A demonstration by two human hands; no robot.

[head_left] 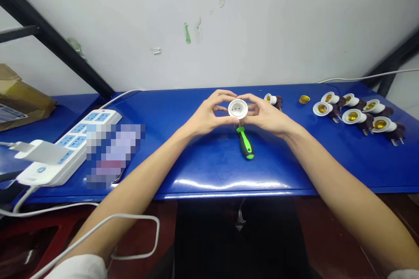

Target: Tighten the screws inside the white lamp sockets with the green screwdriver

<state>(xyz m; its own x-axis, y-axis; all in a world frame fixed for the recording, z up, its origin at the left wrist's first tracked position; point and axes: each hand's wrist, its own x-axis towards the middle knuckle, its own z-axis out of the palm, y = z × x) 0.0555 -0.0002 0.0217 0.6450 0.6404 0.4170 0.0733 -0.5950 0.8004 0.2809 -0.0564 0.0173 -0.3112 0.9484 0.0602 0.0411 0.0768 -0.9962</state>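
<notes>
Shows a pale wall point(278, 22) across the top of the frame and a blue tabletop point(203, 165) through the middle. Shows a white power strip point(78, 135) with a white plug-in adapter point(46, 152) at left, a taped cardboard box point(22, 100) at the left edge, and, beside the strip, a pixelated flat object point(114, 157), perhaps a phone. At centre, grips a white lamp socket point(238, 115) from both sides, open end up, with left hand point(209, 115) and right hand point(270, 115), both partly curled, fingertips around its rim. Shows six gold-lined sockets point(352, 116) with dark brown plug bases at right, and one similar socket point(268, 98) just beyond the right hand. Includes a green-and-black screwdriver point(246, 144) just below the held socket, and a loose gold threaded shell point(304, 99) right of centre.
</notes>
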